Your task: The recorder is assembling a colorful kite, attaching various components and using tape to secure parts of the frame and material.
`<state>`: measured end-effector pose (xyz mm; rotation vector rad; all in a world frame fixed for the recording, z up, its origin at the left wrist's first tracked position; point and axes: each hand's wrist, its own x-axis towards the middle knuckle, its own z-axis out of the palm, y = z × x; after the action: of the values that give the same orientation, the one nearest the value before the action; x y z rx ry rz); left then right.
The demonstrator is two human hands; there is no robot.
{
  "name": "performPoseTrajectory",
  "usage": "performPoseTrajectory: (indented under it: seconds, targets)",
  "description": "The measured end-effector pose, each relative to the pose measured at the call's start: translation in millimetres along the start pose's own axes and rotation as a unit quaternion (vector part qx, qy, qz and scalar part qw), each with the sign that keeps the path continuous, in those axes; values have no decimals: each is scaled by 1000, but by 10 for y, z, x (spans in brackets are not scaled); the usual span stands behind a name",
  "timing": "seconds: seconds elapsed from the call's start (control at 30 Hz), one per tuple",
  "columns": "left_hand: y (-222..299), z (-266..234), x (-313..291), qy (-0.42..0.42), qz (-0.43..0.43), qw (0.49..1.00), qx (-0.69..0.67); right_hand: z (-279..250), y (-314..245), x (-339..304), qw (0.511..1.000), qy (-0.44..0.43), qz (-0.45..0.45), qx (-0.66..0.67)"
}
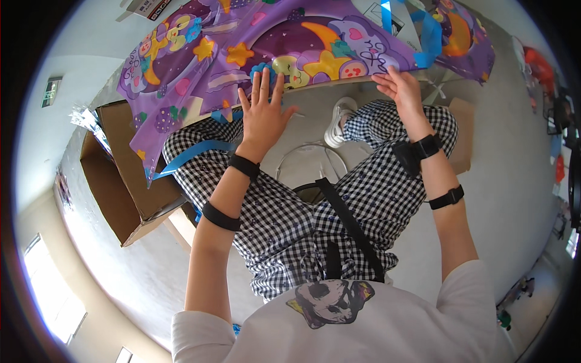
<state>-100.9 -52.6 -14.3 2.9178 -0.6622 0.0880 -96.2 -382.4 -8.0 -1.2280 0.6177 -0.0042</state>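
A purple printed plastic sheet with moons, stars and cartoon animals covers the low table in front of me. My left hand lies flat with its fingers stretched over the sheet's near edge, and nothing is in it. Farther right, my right hand is held at the same edge with its fingers extended and slightly curled; I see nothing in it. Whether its fingertips touch the sheet I cannot tell. Blue ribbon lies on the right part of the sheet, beside a white printed card. Another blue ribbon trails across my left thigh.
An open cardboard box stands on the floor at my left, with silvery-white strips behind it. A second brown cardboard piece is beside my right knee. At the far left a small white box sits past the sheet.
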Motion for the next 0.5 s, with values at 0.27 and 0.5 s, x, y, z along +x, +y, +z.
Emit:
performPoseTrajectory:
  seconds: [0.27,0.5]
  targets:
    - [-34,89,-8,21,-5,1000,12,445,9,-355,719,-140,-514,-447]
    - [-33,75,3,17,-13,999,38,847,413,-339,506,-245,-518,-645]
